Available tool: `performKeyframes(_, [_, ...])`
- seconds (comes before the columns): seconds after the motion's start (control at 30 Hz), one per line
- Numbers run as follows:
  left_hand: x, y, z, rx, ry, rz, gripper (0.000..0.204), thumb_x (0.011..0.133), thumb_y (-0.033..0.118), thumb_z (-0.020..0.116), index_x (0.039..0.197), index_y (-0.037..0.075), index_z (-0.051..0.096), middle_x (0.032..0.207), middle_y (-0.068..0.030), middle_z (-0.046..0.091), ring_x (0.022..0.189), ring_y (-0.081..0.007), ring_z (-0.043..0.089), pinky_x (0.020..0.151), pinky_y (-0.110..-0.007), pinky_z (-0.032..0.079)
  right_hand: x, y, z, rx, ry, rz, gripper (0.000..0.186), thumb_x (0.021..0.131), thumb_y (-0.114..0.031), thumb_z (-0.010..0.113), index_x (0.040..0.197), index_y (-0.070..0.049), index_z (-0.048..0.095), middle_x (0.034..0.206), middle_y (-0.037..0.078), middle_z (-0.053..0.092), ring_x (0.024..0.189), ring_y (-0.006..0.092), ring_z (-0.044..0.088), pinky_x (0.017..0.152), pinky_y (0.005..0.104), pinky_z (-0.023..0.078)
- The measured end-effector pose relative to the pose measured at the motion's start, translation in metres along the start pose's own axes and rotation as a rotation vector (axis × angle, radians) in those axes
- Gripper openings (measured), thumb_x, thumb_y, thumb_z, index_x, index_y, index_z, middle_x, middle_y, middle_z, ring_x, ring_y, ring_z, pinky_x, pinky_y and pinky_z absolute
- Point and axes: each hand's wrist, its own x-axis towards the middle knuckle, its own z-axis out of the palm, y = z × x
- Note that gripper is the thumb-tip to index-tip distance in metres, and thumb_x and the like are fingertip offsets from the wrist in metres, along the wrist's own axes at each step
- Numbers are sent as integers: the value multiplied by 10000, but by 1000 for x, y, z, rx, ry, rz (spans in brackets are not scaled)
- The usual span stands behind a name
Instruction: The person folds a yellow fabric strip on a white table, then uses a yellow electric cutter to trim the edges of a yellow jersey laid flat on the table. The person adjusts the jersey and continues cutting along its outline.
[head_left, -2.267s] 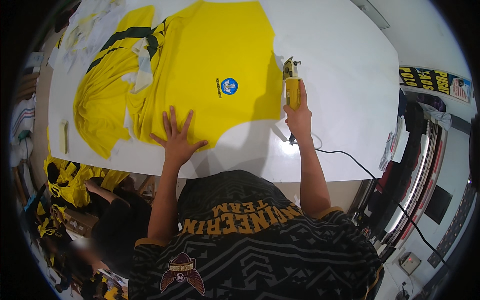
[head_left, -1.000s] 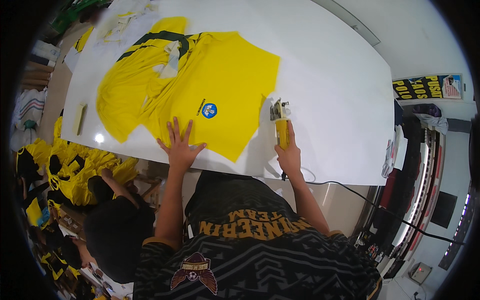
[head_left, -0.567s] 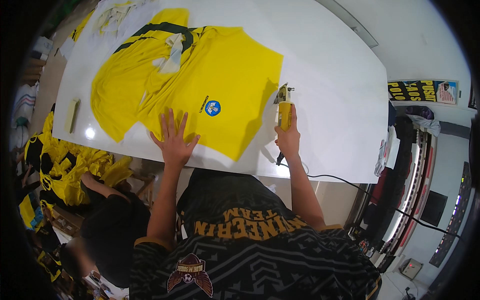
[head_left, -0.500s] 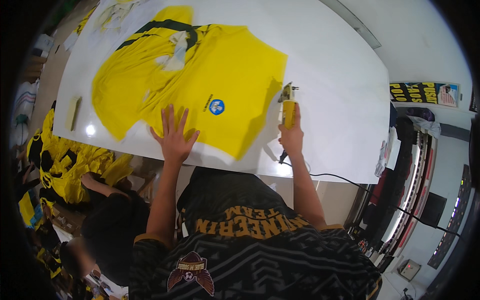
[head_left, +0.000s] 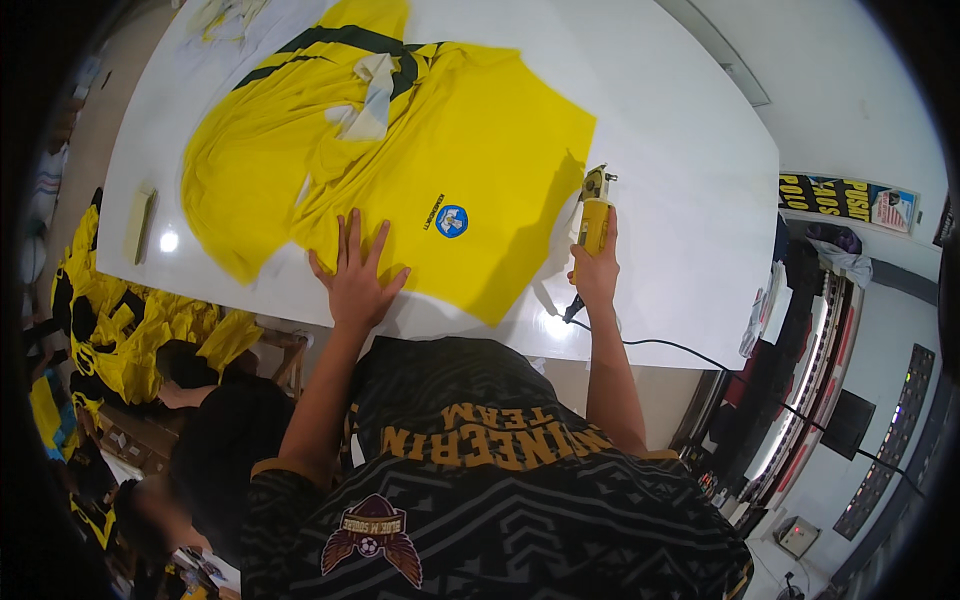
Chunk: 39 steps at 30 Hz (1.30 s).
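A yellow jersey-like fabric piece (head_left: 500,160) with dark green bands lies spread on the white table (head_left: 690,230), bunched on its left side. My left hand (head_left: 362,285) rests flat on its near edge, fingers spread, just left of a small blue round emblem (head_left: 452,221). In my right hand (head_left: 596,272) is a yellow handheld electric cloth cutter (head_left: 594,228), gripped around its body. Its metal head points away from me, just beyond the fabric's right edge. Scraps of white material (head_left: 372,100) show among the folds.
From the cutter a black cord (head_left: 670,345) runs right, past the table edge. A pale yellow block (head_left: 141,225) sits at the table's left. Below left, a person in black (head_left: 235,440) is beside heaped yellow and black cloth (head_left: 150,335). Shelving with rolls stands right.
Both hands, the cutter and the yellow fabric have shifted slightly right over the table. My grip on the cutter and the left hand's spread are unchanged. The view has tilted a little.
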Motion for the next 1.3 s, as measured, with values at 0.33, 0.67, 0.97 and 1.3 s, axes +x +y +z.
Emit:
performKeyframes(0.33, [3, 2, -5, 25, -29, 3, 823, 1019, 656, 686, 1750, 312, 525, 1924, -134, 255, 1791, -346, 173, 1299, -778, -70, 40, -26, 6, -5, 26, 17, 1051, 930, -125, 633, 1849, -382, 194, 1305, 218, 781, 672, 288, 730, 639, 405, 651])
performKeyframes(0.67, [7, 1, -6, 41, -35, -2, 782, 1059, 709, 614, 1751, 358, 517, 1924, -120, 256, 1788, -325, 207, 1315, -754, -104, 82, -45, 5, -13, 32, 11, 1051, 928, -123, 645, 1843, -383, 197, 1457, 229, 728, 792, 333, 777, 672, 401, 674])
performKeyframes(0.97, [7, 5, -7, 65, -58, -20, 796, 1060, 721, 608, 1766, 369, 496, 1928, -115, 253, 1786, -335, 214, 1321, -743, -105, 124, -66, -1, -31, 16, 18, 1052, 929, -108, 650, 1838, -396, 206, 1481, 225, 721, 768, 339, 771, 638, 400, 662])
performKeyframes(1.3, [2, 4, -4, 68, -54, -14, 838, 1029, 729, 645, 1773, 379, 482, 1944, -101, 201, 1795, -337, 172, 1313, -771, -72, 230, -42, -27, 170, -76, -73, 1107, 931, -73, 787, 1840, -373, 230, 1264, 215, 718, 889, 297, 747, 551, 426, 645])
